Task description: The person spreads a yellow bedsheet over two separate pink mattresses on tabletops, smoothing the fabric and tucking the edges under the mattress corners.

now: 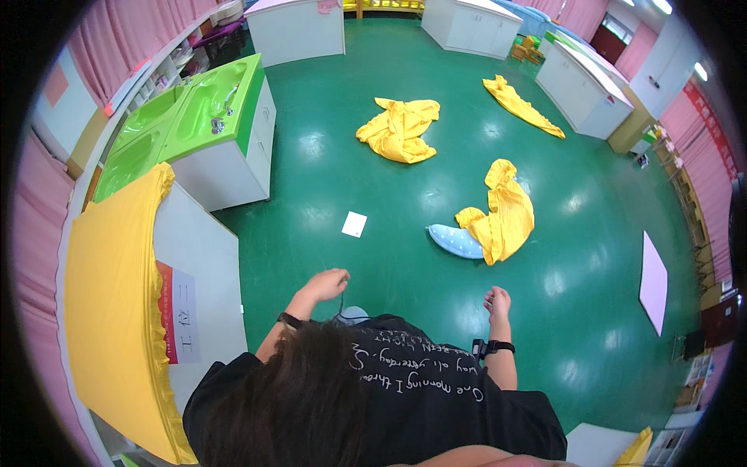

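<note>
My left hand (330, 283) hangs over the green floor with its fingers loosely curled together and nothing visible in them. A thin dark cord shows just below it. To the right, my right hand (496, 300) is also loosely curled, with no object seen in it. Ahead of my right hand lies a light-blue cushion (455, 241) with white dots, partly covered by a crumpled yellow cloth (510, 214). A small white square card (354, 224) lies flat ahead of my left hand. Neither hand touches these things.
Another yellow cloth (399, 131) lies bunched farther ahead, and a long twisted yellow cloth (523, 107) at far right. A green sink unit (210, 109) and a yellow-draped table (117, 303) stand on the left. White cabinets (296, 35) line the back.
</note>
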Demonstrator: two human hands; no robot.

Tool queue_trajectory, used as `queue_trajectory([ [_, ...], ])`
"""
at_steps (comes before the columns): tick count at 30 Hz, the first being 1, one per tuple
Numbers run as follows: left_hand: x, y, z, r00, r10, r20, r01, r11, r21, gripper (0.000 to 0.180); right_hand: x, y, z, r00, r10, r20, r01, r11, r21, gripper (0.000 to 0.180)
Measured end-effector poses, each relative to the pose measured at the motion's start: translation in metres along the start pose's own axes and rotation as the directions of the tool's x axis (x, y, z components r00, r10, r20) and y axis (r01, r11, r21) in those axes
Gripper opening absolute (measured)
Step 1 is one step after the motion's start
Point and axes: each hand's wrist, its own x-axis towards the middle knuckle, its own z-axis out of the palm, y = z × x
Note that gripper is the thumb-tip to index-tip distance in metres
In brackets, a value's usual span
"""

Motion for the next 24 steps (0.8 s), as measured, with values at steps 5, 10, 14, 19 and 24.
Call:
queue_trajectory([
  [5, 0.064, -0.038, -0.012, 0.997, -0.039, 0.071, 0.045, 0.995, -0.089, 0.026, 0.060, -0.036, 0.112, 0.931, -0.159, 0.328, 0.226, 0.958, -0.178, 0.014],
  [10, 0.139, -0.082, -0.040, 0.993, -0.117, 0.020, 0.118, 0.991, -0.064, 0.027, 0.119, -0.036, 0.183, 0.842, -0.024, 0.540, 0.328, 0.817, -0.475, 0.020],
  [14, 0.211, -0.114, -0.068, 0.987, -0.145, 0.061, 0.148, 0.988, -0.047, 0.026, 0.167, -0.068, 0.227, 0.806, 0.180, 0.564, 0.288, 0.712, -0.640, 0.026],
  [19, 0.330, -0.118, -0.140, 1.000, -0.008, 0.025, 0.008, 1.000, 0.003, 0.025, 0.273, -0.119, 0.283, 0.807, -0.257, 0.532, 0.561, 0.615, -0.554, 0.020],
  [24, 0.409, -0.129, -0.192, 1.000, -0.008, 0.021, 0.007, 0.999, 0.045, 0.026, 0.302, -0.189, 0.372, 0.858, -0.177, 0.482, 0.431, 0.758, -0.490, 0.025],
])
